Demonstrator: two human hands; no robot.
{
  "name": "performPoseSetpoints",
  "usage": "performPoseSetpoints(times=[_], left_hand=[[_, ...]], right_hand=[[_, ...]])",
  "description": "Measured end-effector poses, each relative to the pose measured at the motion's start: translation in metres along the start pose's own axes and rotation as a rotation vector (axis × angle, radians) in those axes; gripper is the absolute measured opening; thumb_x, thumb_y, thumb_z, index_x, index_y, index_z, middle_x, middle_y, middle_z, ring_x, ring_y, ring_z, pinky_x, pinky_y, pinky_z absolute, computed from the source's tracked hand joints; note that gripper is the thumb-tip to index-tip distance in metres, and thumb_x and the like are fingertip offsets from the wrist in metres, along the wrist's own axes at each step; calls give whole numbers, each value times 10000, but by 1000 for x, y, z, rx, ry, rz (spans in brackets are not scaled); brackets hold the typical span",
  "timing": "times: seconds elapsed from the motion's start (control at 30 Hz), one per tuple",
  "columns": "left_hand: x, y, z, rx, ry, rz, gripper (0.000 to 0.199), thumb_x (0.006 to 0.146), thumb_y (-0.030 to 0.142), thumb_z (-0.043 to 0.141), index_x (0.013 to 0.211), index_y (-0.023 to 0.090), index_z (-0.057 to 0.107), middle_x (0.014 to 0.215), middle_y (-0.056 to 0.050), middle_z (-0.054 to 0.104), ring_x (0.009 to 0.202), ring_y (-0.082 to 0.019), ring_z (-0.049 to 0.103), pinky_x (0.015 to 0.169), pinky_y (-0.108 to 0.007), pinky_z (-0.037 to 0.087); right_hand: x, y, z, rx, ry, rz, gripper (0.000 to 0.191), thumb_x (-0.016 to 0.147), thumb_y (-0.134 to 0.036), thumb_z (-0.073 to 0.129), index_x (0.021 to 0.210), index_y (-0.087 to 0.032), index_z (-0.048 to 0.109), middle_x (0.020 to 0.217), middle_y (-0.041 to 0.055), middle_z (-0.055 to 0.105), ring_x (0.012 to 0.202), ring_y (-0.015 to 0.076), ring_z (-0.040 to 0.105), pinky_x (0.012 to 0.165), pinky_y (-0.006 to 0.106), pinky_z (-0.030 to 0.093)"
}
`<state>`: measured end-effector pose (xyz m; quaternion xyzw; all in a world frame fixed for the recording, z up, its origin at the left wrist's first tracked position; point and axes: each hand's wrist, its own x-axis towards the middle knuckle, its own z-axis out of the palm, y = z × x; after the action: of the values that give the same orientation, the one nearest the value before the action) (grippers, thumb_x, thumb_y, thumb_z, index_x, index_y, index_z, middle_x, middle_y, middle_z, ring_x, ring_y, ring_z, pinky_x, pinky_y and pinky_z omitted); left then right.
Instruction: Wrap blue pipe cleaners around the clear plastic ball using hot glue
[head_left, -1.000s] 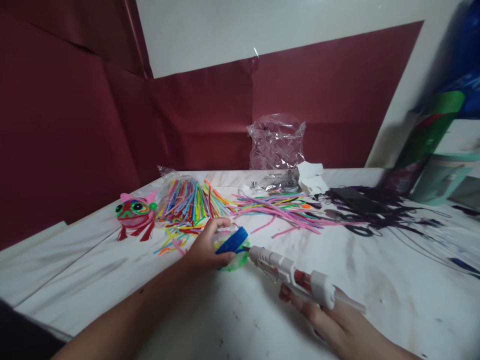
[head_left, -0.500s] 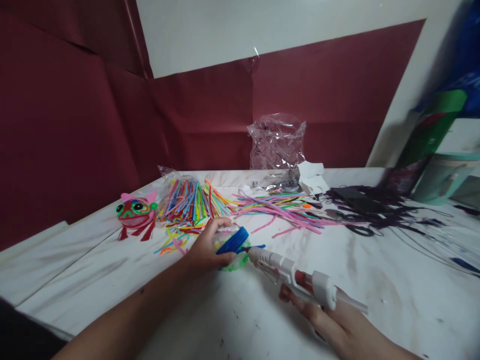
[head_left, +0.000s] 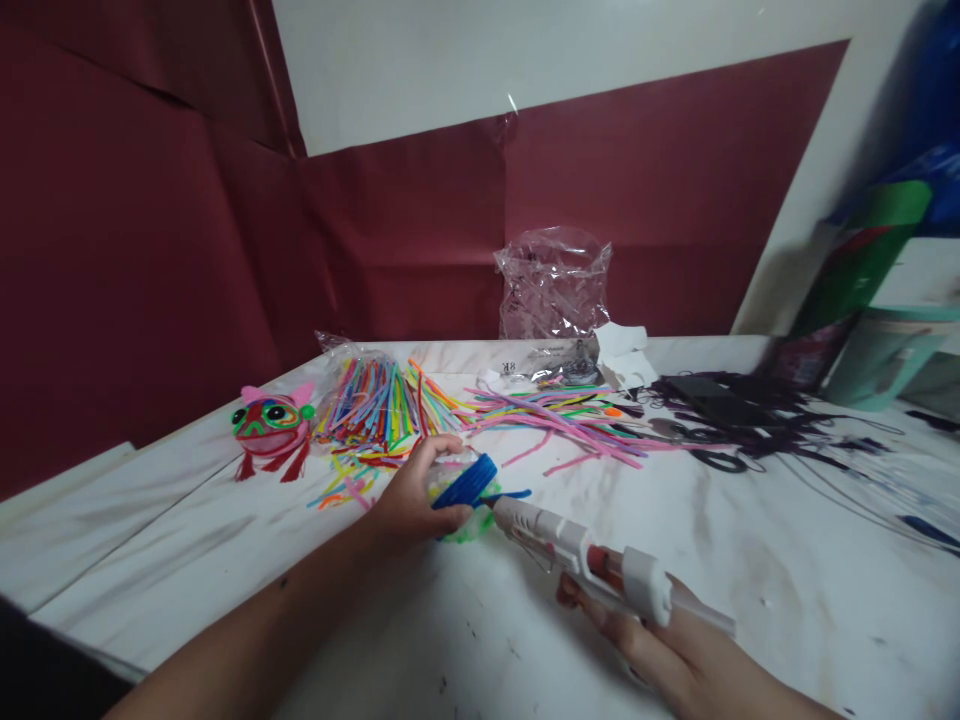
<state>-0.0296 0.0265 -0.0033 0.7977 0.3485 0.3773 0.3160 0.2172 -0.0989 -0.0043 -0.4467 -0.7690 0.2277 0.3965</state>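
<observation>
My left hand [head_left: 420, 495] is closed around a small rounded craft piece [head_left: 478, 525], clear with green parts, low over the table's middle. Rows of blue pipe cleaner [head_left: 466, 484] cover its upper side, and one blue end sticks out to the right. My right hand [head_left: 637, 620] grips a white hot glue gun [head_left: 574, 545], with a glue stick [head_left: 712, 615] jutting from its back. The gun's nozzle points left and meets or nearly meets the blue pipe cleaner. My palm and fingers hide part of the craft piece.
A finished-looking animal head [head_left: 270, 425] with red tassels stands at left. Bundled pipe cleaners [head_left: 382, 405] and loose pink ones [head_left: 577, 425] lie behind my hands. Dark purple strands [head_left: 772, 420] spread at right, near a pale green mug [head_left: 885, 355]. A clear plastic bag [head_left: 555, 285] stands at the back.
The glue gun has shifted very slightly left, its nozzle closer to the blue pipe cleaner. My left hand and the craft piece hold nearly still.
</observation>
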Motion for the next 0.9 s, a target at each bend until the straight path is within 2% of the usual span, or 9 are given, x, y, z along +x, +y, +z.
performPoseSetpoints(times=[0.2,0.37,0.5,0.9], left_hand=[[0,1,0,21,5,5,583,616,346,740,1112,208,468,1290,-124,474,1216,-330,444,1007,-435,332],[0,-1,1,3,0,24,606,600,401,754,1102,204,478,1287,-130,473,1233,-335,424,1018,-433,321],[0,-4,1,-7,5,11,630,602,442,750,1114,205,470,1281,-133,480,1227,-342,427,1009,-436,329],[1,0,0,28,1,21,605,607,386,742,1111,202,464,1287,-136,476,1242,-336,411,1024,-434,306]], right_hand=[[-2,1,1,-9,15,-6,230,870,-297,436,904,-201,643,851,54,737,754,192,690,678,221,560],[-1,6,0,-73,21,13,300,895,-323,391,854,-193,658,823,62,729,796,212,689,676,247,564],[0,10,0,-91,25,-1,313,891,-297,377,859,-188,669,840,61,736,759,195,689,669,238,559],[-1,4,1,-34,7,22,288,886,-321,403,883,-200,664,836,52,734,777,201,684,662,233,561]])
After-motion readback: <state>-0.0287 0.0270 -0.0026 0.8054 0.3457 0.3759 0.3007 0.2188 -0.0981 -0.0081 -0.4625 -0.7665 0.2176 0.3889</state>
